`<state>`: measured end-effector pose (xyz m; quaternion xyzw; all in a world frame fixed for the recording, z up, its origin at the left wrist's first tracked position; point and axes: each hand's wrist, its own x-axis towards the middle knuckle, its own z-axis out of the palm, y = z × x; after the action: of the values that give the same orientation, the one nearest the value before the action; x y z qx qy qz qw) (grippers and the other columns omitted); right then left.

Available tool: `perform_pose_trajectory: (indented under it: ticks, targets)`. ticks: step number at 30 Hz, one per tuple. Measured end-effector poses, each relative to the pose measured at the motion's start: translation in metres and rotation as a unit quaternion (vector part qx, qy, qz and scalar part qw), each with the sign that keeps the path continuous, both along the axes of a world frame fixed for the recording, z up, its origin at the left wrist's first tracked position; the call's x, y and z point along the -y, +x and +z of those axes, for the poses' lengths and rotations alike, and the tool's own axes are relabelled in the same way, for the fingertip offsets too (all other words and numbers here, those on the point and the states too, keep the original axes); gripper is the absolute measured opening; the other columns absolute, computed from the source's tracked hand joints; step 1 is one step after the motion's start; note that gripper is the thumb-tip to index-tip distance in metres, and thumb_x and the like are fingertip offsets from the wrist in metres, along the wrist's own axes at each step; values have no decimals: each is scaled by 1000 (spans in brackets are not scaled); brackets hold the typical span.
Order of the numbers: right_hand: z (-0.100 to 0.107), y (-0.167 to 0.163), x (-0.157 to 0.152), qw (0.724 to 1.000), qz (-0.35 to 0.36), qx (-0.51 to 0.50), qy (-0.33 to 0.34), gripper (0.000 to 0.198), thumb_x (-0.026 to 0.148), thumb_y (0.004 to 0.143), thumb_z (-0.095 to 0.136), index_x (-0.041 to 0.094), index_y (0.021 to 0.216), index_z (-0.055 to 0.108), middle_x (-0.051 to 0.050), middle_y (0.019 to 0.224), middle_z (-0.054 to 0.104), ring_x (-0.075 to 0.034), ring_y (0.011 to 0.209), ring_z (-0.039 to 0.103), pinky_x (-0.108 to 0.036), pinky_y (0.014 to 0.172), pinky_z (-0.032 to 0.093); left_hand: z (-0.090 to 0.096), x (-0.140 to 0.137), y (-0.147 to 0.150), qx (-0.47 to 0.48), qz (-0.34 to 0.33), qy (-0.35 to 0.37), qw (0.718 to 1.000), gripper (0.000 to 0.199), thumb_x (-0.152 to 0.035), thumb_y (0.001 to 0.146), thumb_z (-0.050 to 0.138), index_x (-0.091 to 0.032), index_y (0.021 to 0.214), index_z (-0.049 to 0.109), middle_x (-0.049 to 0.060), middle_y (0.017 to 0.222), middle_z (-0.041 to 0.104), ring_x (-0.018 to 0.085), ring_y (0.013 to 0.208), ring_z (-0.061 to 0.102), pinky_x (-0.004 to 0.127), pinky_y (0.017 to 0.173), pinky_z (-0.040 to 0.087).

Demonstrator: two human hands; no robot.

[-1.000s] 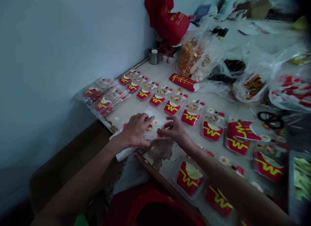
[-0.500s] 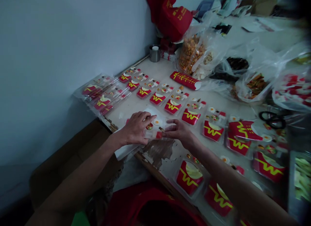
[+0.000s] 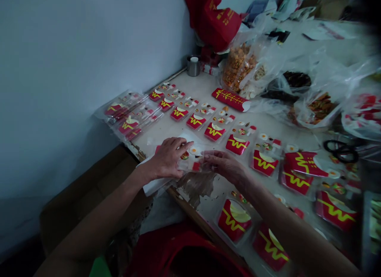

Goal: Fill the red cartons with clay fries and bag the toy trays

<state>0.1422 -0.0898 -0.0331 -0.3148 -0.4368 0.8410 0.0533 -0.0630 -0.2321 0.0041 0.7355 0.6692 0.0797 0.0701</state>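
Note:
Under my left hand (image 3: pixel 169 158) lies a clear plastic pack (image 3: pixel 189 162) with small toy-like food pieces showing through, among them a fried egg and a red piece. The fingers and thumb of that hand grip the pack from the left and cover most of it. At its right edge, my right hand (image 3: pixel 224 164) pinches the clear plastic between thumb and fingers. White paper or film (image 3: pixel 154 185) sticks out below my left hand at the table edge.
Several similar packs with red-and-yellow fry boxes (image 3: pixel 237 144) line the table (image 3: pixel 178 128). More packs are stacked (image 3: pixel 127 110) at the left. Open bags of small pieces (image 3: pixel 239 66), black scissors (image 3: pixel 341 151), a metal cup (image 3: pixel 193 66) and a red bag (image 3: pixel 218 27) stand beyond.
My right hand's fingers have closed in on the pack's right edge, where they were more spread before. My left hand stays on the pack. The view has shifted slightly.

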Motion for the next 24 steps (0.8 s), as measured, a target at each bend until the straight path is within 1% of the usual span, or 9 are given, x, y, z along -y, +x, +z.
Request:
perform_pose_trajectory:
  ticks: [3, 7, 10, 12, 15, 18, 21, 22, 24]
  targets:
    - [-7, -3, 1, 999, -42, 17, 5, 42, 33, 59, 93, 19, 91, 70, 0, 77, 73, -11, 62, 61, -24, 57, 44, 2, 2, 3, -8, 3, 3, 1000, 100, -33, 60, 76, -19, 151, 37, 14, 138, 47, 34, 127, 45, 48, 113, 34]
    - [-14, -13, 7, 998, -57, 22, 5, 35, 28, 56, 91, 19, 79, 66, 4, 63, 65, -10, 52, 53, -24, 50, 36, 6, 2, 12, -37, 0, 13, 999, 96, -30, 62, 73, -16, 151, 39, 16, 139, 47, 34, 128, 43, 49, 114, 31]
    - [-10, -20, 15, 991, -130, 19, 6, 36, 23, 51, 89, 20, 71, 59, 6, 58, 59, -9, 51, 51, -25, 51, 37, 6, 1, 13, -50, 14, 20, 998, 95, -27, 62, 72, -16, 151, 39, 16, 140, 47, 35, 127, 43, 51, 113, 31]
    - [-4, -23, 21, 988, -155, 7, 25, 37, 23, 52, 87, 21, 74, 58, 6, 62, 61, -11, 54, 54, -25, 53, 40, 4, 2, 12, -31, 35, 10, 999, 97, -31, 61, 74, -17, 150, 40, 16, 138, 48, 35, 124, 45, 51, 110, 34]
    - [2, -25, 27, 994, -106, 18, 18, 37, 26, 56, 86, 22, 76, 55, 4, 67, 62, -13, 55, 55, -27, 52, 42, 2, 6, 9, 19, 39, -11, 999, 103, -41, 57, 79, -17, 150, 42, 15, 135, 50, 33, 120, 48, 47, 106, 40]
    - [5, -32, 24, 996, -75, 36, 12, 49, 27, 50, 89, 24, 71, 45, 8, 57, 50, -10, 46, 46, -26, 45, 35, 3, 10, 6, 40, 32, -17, 999, 110, -47, 54, 82, -18, 152, 40, 14, 135, 50, 32, 120, 49, 46, 107, 41]
    - [14, -42, 10, 996, -44, 37, 71, 54, 36, 49, 93, 24, 72, 46, 10, 53, 42, -7, 42, 34, -24, 42, 23, 13, 9, -8, 36, 52, -6, 998, 109, -47, 54, 82, -18, 151, 42, 14, 136, 50, 32, 122, 50, 46, 108, 42]
    - [18, -44, 2, 994, -34, 40, 94, 54, 40, 49, 94, 23, 74, 49, 10, 54, 43, -6, 42, 32, -23, 42, 21, 19, 8, -18, 35, 65, -4, 997, 107, -46, 54, 82, -19, 151, 44, 14, 137, 51, 32, 122, 51, 45, 107, 43]
    - [25, -43, -15, 989, -33, 40, 135, 53, 47, 53, 93, 21, 82, 58, 7, 59, 49, -6, 44, 35, -24, 43, 21, 32, 4, -48, 32, 106, 2, 994, 103, -42, 55, 83, -20, 149, 47, 14, 139, 51, 32, 123, 52, 45, 107, 44]
